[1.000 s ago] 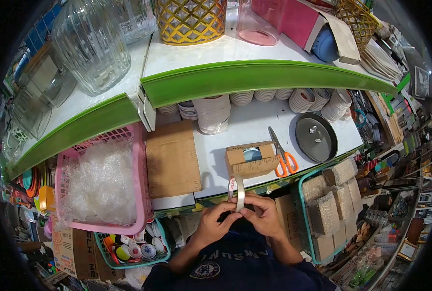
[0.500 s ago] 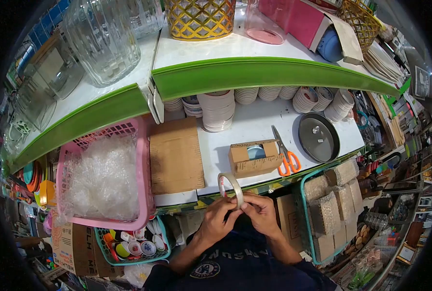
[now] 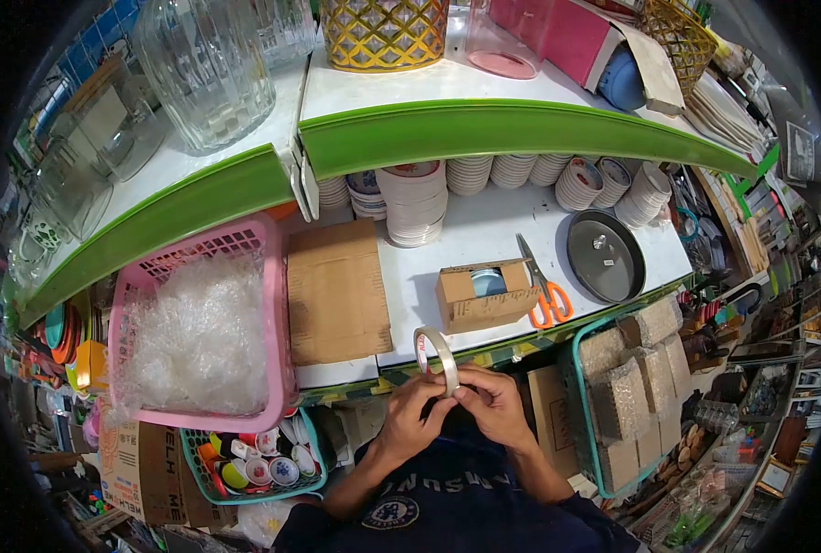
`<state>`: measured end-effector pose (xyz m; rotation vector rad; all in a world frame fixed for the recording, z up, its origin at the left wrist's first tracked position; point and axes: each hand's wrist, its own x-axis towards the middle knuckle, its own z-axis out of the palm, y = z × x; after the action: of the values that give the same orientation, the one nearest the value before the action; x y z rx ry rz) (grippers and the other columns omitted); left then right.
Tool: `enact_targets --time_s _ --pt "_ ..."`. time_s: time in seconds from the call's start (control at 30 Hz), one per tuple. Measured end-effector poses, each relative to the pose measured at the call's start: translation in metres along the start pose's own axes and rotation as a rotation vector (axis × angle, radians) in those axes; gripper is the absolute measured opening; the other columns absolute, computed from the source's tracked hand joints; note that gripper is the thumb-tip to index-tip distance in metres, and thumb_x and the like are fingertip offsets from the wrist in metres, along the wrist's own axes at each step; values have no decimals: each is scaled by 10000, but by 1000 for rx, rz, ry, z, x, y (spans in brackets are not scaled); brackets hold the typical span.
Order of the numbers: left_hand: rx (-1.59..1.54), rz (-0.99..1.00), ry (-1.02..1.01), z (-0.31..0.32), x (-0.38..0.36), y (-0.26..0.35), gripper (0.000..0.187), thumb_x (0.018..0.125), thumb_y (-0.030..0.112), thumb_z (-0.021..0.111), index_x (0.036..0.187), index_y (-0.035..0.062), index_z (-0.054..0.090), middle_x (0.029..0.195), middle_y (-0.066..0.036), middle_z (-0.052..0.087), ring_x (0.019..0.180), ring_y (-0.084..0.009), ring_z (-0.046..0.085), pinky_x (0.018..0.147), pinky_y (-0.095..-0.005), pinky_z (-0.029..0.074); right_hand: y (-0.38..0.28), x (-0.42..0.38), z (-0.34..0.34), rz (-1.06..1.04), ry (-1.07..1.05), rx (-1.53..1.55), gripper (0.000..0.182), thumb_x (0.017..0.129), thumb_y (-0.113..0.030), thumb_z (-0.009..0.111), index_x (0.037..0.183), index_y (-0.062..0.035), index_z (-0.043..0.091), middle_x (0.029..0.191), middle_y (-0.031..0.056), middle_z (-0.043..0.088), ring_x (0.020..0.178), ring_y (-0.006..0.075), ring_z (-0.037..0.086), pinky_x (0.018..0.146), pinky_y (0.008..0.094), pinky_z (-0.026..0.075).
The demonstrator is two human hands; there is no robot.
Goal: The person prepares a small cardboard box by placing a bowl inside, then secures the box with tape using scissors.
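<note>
A roll of clear tape (image 3: pixel 449 361) stands upright between my two hands, just off the shelf's front edge. My left hand (image 3: pixel 412 417) pinches its lower left side. My right hand (image 3: pixel 495 407) has its thumb and fingers pressed at the lower right side of the same roll. Beyond the roll, a small open cardboard box (image 3: pixel 484 311) with a light blue item inside sits on the white shelf (image 3: pixel 484 221). Scissors with orange handles (image 3: pixel 549 300) lie right of the box. A flat piece of cardboard (image 3: pixel 337 293) lies to its left.
A pink basket (image 3: pixel 277 369) of bubble wrap stands left. Below it is a teal basket (image 3: pixel 314 470) of small dishes. Another teal basket (image 3: pixel 584 415) holds wrapped packages at right. A dark round pan (image 3: pixel 606 267) and stacked bowls (image 3: pixel 415 207) are on the shelf, under a green-edged upper shelf (image 3: pixel 521 131).
The view has shifted slightly. Both hands still hold the tape roll in nearly the same place, with only a small change in the fingers.
</note>
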<state>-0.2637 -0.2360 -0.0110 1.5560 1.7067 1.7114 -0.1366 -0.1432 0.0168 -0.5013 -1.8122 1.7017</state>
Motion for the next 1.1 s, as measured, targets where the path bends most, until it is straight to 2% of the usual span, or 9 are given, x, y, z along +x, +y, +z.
enact_targets --time_s 0.17,0.3,0.4,0.47,0.5,0.57,0.77,1.0,1.1 --pt "80 148 19 0 0 -2 199 774 24 750 906 -8 605 911 -162 675 835 -347 663 734 -419 527 6 -7 3 88 51 56 206 936 -54 584 1113 17 665 1056 128 686 967 176 637 839 295 485" --pt "87 167 -5 -1 0 -1 203 771 19 747 916 -14 608 895 -158 677 824 -345 663 732 -410 527 11 -10 6 103 77 111 207 939 -59 583 1115 15 663 1043 127 686 946 151 633 813 276 496" --pt "76 85 -17 -3 2 4 200 781 17 738 937 -15 617 874 -159 676 810 -340 664 725 -402 527 4 -7 10 95 110 125 218 921 -51 610 1123 17 658 1049 130 687 940 148 640 801 272 509" --pt "2 52 -20 -4 5 4 201 793 16 727 966 -15 629 852 -151 675 777 -321 663 696 -384 528 -4 -6 13 57 274 -35 268 876 -37 666 1141 5 655 1061 142 686 943 176 657 811 287 522" --pt "1 52 -20 -5 5 4 201 793 16 727 966 -15 629 852 -151 675 777 -321 663 696 -384 528 -8 -5 11 57 275 -35 268 876 -37 666 1141 5 655 1061 142 686 943 176 657 811 287 522" --pt "29 10 -60 -6 5 5 218 801 14 720 998 -15 631 837 -141 673 738 -297 662 662 -365 524 -14 -2 7 -142 359 -340 271 814 -34 728 1082 -25 695 1062 141 688 954 216 670 816 308 532" --pt "9 34 -101 -4 9 5 259 804 30 725 1038 -12 622 810 -132 666 698 -273 655 623 -340 514 -15 -1 -9 -244 265 -589 134 740 -65 771 871 -70 745 1067 90 688 908 243 666 766 338 532" --pt "-11 -19 -130 2 6 1 236 815 49 717 1026 -4 626 795 -131 661 682 -266 648 613 -341 508 -21 7 -19 -371 206 -817 143 730 -63 755 850 -49 680 1025 71 684 911 249 652 747 357 527" --pt "11 -26 -161 1 5 1 210 809 51 718 994 1 633 782 -129 655 652 -258 630 597 -343 496 -20 9 -22 -392 140 -838 158 738 -12 728 825 -36 600 975 90 685 876 290 647 756 356 515"
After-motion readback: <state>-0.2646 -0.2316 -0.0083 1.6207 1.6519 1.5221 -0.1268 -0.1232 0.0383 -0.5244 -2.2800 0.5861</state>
